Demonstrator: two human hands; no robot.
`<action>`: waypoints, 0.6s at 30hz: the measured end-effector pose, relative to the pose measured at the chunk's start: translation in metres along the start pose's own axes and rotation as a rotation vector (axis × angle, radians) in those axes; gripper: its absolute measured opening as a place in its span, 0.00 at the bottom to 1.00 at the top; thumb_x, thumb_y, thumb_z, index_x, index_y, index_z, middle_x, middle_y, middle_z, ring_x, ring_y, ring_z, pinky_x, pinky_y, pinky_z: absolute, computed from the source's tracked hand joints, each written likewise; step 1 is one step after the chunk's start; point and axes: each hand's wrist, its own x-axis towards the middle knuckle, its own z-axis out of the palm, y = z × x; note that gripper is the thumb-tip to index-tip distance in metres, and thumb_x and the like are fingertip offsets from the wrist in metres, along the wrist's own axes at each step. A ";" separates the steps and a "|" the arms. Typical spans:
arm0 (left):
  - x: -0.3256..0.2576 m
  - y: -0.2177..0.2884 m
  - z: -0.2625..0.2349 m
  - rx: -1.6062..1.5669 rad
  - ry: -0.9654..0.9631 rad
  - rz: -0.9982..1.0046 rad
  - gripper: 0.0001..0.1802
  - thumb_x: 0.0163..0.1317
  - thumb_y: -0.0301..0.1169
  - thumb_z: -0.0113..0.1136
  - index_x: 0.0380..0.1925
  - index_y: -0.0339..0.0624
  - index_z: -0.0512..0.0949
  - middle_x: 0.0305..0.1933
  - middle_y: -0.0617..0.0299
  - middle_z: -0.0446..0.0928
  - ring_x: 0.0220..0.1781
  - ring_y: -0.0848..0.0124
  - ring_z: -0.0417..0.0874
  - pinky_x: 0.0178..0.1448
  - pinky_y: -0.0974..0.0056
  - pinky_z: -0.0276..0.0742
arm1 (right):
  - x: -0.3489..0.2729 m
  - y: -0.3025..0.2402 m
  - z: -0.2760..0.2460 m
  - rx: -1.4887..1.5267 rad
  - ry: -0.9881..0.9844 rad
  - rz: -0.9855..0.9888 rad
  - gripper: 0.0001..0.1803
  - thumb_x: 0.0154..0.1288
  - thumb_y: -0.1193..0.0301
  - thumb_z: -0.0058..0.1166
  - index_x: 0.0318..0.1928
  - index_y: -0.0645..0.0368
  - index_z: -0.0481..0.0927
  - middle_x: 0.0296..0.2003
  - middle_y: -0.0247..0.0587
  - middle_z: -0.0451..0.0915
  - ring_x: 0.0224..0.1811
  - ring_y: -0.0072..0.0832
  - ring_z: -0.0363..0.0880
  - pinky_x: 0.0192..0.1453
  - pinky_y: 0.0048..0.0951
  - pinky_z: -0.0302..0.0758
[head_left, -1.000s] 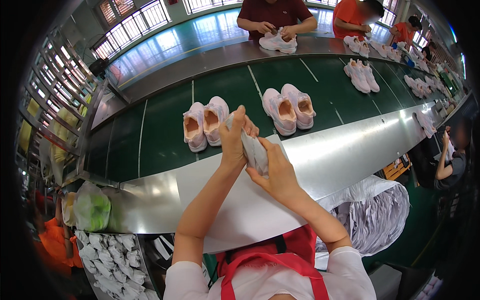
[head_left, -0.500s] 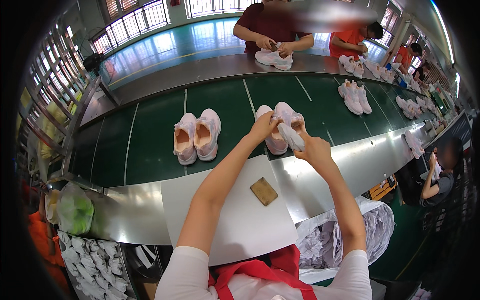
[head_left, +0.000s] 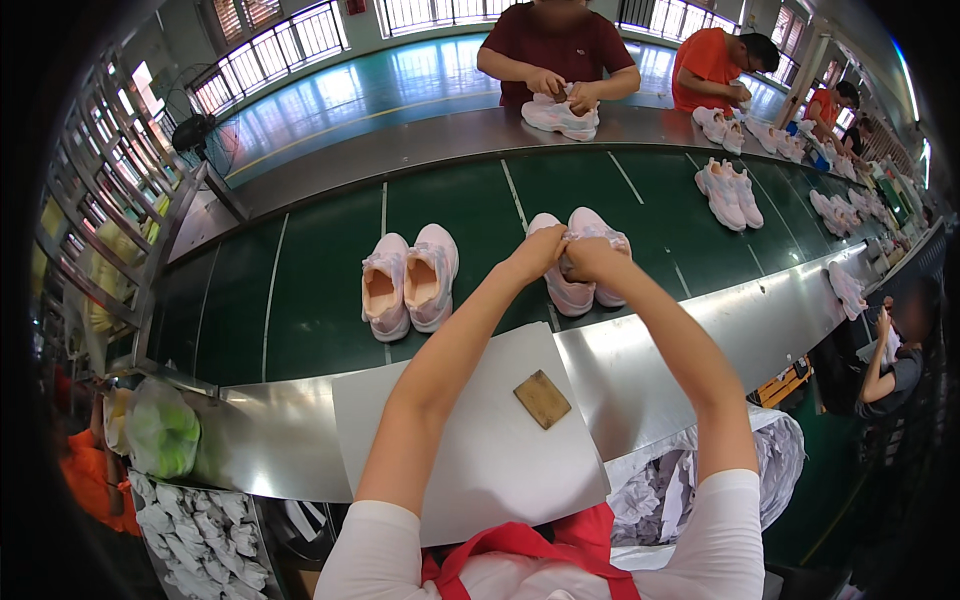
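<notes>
Close work over one pair of pale shoes (head_left: 572, 298)

Head view: the pair stands upright on the green belt (head_left: 320, 250), toes to the far side, just beyond the near desk (head_left: 285, 425). The left hand (head_left: 543, 250) is over the left shoe, the right hand (head_left: 598, 258) over the right one, their fingers drawn in close to each other; whether they are clamped on anything cannot be told, as the backs of the hands hide it. The step in hand seems to be work at the shoe openings; the next move would call for steady fingers that leave the two shoes side by side. Another pair (head_left: 430, 308) stands to the left, and a brown block (head_left: 542, 399) lies nearer, on a white sheet (head_left: 450, 440)
</notes>
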 end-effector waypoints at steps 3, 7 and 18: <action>0.006 0.010 0.009 -0.095 0.008 0.016 0.16 0.63 0.33 0.50 0.46 0.36 0.74 0.44 0.44 0.78 0.46 0.49 0.78 0.50 0.56 0.74 | 0.005 0.023 0.042 -0.028 0.212 0.001 0.14 0.49 0.63 0.57 0.32 0.60 0.81 0.28 0.50 0.81 0.30 0.44 0.81 0.37 0.39 0.77; 0.007 0.006 0.000 -0.084 -0.115 -0.135 0.24 0.50 0.37 0.62 0.45 0.34 0.73 0.43 0.43 0.77 0.45 0.52 0.79 0.48 0.59 0.74 | -0.030 0.016 -0.017 0.239 0.300 0.094 0.17 0.47 0.63 0.60 0.36 0.60 0.80 0.30 0.49 0.81 0.33 0.45 0.81 0.40 0.39 0.77; 0.019 0.032 0.049 0.408 0.270 -0.147 0.09 0.53 0.23 0.53 0.36 0.39 0.72 0.40 0.52 0.73 0.44 0.58 0.77 0.44 0.60 0.77 | 0.026 0.032 0.061 0.010 0.572 0.178 0.10 0.60 0.71 0.48 0.42 0.58 0.69 0.34 0.48 0.77 0.33 0.46 0.81 0.34 0.42 0.77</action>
